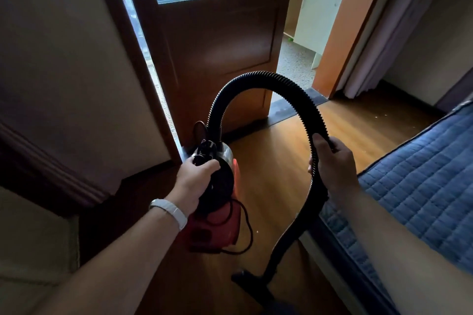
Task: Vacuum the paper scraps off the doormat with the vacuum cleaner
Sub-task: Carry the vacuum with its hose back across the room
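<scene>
Wooden floor (279,161) by a door (217,46): the left hand (197,176) grips the vacuum cleaner (220,230) by its top, the right hand (332,163) closes its fingers round the hose (258,75); best carried forward, nozzle (245,277) low, to the dark doormat (286,108) at the threshold ahead.

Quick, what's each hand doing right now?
Left hand: grips the vacuum by its top.
Right hand: grips the hose.

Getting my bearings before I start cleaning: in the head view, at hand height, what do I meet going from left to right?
In order: left hand gripping the vacuum cleaner → right hand holding the hose → blue quilted bed.
</scene>
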